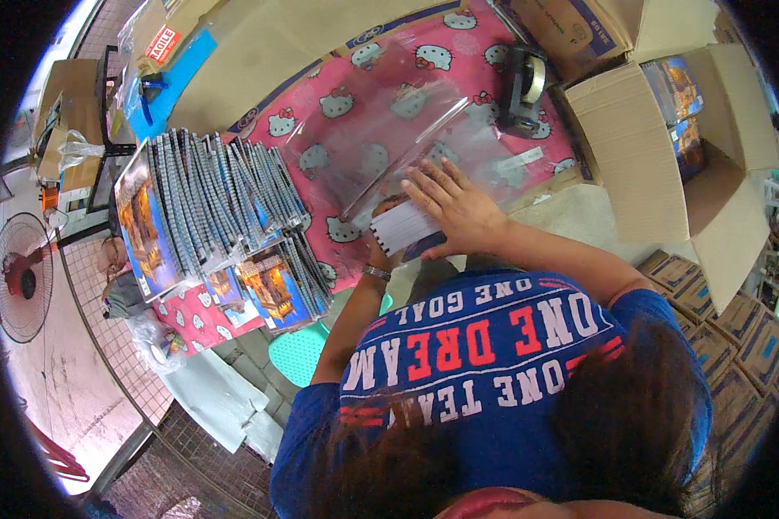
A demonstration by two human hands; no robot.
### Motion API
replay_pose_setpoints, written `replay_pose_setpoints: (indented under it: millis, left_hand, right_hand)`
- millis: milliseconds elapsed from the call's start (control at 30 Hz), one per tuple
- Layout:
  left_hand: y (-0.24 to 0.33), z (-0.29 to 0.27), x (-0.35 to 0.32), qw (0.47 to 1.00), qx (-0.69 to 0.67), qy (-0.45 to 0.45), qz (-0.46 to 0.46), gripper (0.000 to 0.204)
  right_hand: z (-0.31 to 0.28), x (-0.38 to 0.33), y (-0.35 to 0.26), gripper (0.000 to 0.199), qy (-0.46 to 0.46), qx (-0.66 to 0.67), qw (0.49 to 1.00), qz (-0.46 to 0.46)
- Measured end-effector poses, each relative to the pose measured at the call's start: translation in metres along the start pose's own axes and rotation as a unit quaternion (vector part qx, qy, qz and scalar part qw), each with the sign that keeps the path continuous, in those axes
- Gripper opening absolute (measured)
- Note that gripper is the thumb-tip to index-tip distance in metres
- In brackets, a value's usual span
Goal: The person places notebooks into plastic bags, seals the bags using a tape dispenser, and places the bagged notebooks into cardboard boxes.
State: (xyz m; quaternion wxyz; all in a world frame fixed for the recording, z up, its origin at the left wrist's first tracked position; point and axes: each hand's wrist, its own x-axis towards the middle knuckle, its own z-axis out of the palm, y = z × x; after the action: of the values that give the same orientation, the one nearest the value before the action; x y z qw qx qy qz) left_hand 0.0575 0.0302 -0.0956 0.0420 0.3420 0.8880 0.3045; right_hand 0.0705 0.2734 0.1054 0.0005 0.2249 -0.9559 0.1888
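A spiral notebook [400, 227] with a white page edge lies at the near edge of the pink cartoon-cat tablecloth [337, 104]. My right hand [454, 206] rests flat on it, fingers spread, reaching onto a clear plastic sleeve [407, 130] that lies open on the cloth. My left hand [381, 255] grips the notebook from below and is mostly hidden by it; a watch [376, 272] shows on that wrist.
A fanned pile of spiral notebooks [208, 199] lies at the left. A black tape dispenser [524, 86] stands beyond the sleeve. An open cardboard box [666, 138] with more notebooks is at the right, above stacked cartons [736, 329]. A fan [22, 277] and a green stool [299, 355] are nearby.
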Motion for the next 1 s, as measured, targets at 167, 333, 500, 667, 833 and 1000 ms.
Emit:
replay_pose_setpoints:
  millis: [167, 333, 500, 667, 833, 1000]
  left_hand:
    - [-0.02, 0.002, 0.003, 0.996, -0.064, -0.049, -0.038, 0.046]
    - [-0.017, -0.087, 0.079, 0.91, -0.374, -0.135, -0.121, 0.058]
    - [0.007, -0.115, 0.123, 0.962, -0.155, 0.131, -0.182, 0.053]
    - [0.083, -0.012, 0.049, 0.991, 0.043, -0.123, -0.007, 0.033]
    - [0.07, 0.026, -0.001, 0.982, 0.074, -0.176, 0.005, 0.025]
    - [0.045, 0.003, -0.016, 0.986, -0.047, -0.162, -0.015, 0.013]
  right_hand:
    - [0.012, 0.02, 0.007, 0.08, -0.077, -0.041, 0.994, 0.064]
    - [0.017, 0.039, 0.061, 0.073, 0.03, 0.035, 0.975, 0.216]
    - [0.048, 0.063, 0.123, 0.081, 0.0, 0.343, 0.858, 0.382]
    - [0.099, 0.066, 0.142, 0.093, -0.042, 0.267, 0.862, 0.428]
    - [0.109, 0.061, 0.133, 0.094, -0.022, 0.301, 0.858, 0.415]
    - [0.137, 0.048, 0.136, 0.092, -0.047, 0.27, 0.818, 0.506]
